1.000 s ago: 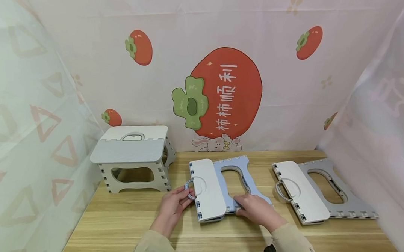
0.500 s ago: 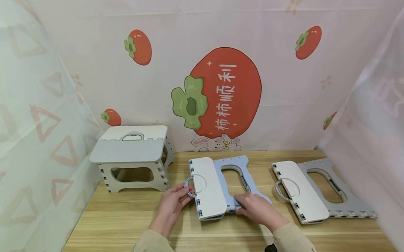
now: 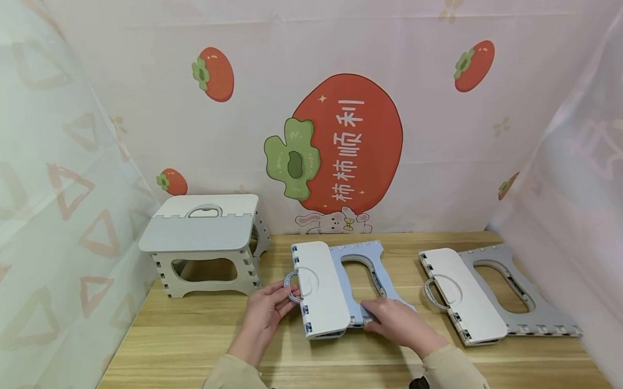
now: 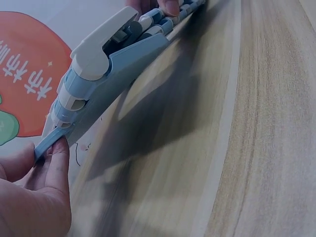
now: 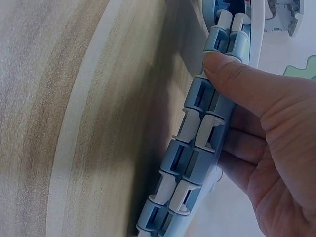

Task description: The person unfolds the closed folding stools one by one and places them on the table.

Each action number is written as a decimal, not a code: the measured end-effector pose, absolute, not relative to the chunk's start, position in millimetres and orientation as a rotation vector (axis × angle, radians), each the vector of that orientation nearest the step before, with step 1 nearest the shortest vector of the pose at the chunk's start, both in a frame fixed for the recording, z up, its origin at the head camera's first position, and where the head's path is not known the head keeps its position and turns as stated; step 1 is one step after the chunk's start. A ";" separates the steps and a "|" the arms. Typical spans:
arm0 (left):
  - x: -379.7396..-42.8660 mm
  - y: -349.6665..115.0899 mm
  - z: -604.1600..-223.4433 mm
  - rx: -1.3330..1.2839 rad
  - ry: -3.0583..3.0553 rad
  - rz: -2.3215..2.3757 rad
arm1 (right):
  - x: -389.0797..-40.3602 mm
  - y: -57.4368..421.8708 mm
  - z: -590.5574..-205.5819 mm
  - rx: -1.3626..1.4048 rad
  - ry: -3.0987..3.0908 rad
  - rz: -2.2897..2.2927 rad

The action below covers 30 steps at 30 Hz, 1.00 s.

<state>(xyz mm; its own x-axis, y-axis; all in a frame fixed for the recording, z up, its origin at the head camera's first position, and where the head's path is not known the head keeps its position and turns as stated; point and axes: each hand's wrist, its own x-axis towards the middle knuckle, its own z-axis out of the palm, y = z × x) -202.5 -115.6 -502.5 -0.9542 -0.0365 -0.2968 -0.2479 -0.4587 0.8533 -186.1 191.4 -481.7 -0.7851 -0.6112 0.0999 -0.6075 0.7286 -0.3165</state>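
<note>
A folding step stool (image 3: 325, 294), white and light blue, lies folded in the middle of the wooden table in the head view. My left hand (image 3: 266, 311) pinches its blue carry handle (image 4: 48, 144) between thumb and fingers. With my right hand (image 3: 397, 325) I grip the near edge of its blue leg panel. In the right wrist view, the thumb lies over the hinged edge (image 5: 190, 158) and the fingers go behind the panel. The left wrist view shows the stool slanting over the table, with a shadow under it.
A grey-and-white step stool (image 3: 200, 242) stands unfolded at the back left. Another grey-and-white stool (image 3: 466, 297) lies folded on the right, its handle toward the middle. Behind the wooden table (image 3: 345, 373) hangs a printed cloth (image 3: 426, 194), which also closes off both sides.
Both hands keep their holds. The blue-and-white stool has shifted very slightly, its near end a little higher up in the head view.
</note>
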 end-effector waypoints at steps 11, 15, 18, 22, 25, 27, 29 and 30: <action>-201.0 -115.4 -495.4 -0.414 1.550 2.571 | -185.6 192.3 -481.8 -1.054 2.906 -0.577; -200.2 -115.6 -492.2 -0.395 1.555 2.581 | -186.2 192.3 -480.3 -1.049 2.900 -0.578; -200.1 -115.7 -489.5 -0.394 1.544 2.597 | -186.9 192.3 -479.2 -1.043 2.884 -0.584; -200.7 -116.0 -486.7 -0.400 1.524 2.613 | -187.1 192.4 -478.3 -1.054 2.870 -0.602; -201.0 -116.3 -484.9 -0.407 1.521 2.614 | -186.7 192.4 -477.9 -1.065 2.868 -0.615; -201.4 -116.5 -483.9 -0.408 1.521 2.613 | -186.5 192.3 -477.7 -1.073 2.867 -0.623; -202.0 -116.6 -482.8 -0.412 1.517 2.616 | -186.4 192.3 -477.6 -1.079 2.868 -0.627; -202.3 -116.7 -482.1 -0.410 1.517 2.616 | -186.4 192.3 -477.5 -1.082 2.869 -0.630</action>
<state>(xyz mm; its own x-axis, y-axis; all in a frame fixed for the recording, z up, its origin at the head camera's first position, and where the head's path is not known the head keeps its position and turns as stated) -202.3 -116.7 -482.1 -0.9600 -0.0565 -0.2744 -0.2101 -0.5028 0.8385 -186.4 192.3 -477.5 -0.7608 -0.6360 0.1289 -0.6315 0.6800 -0.3726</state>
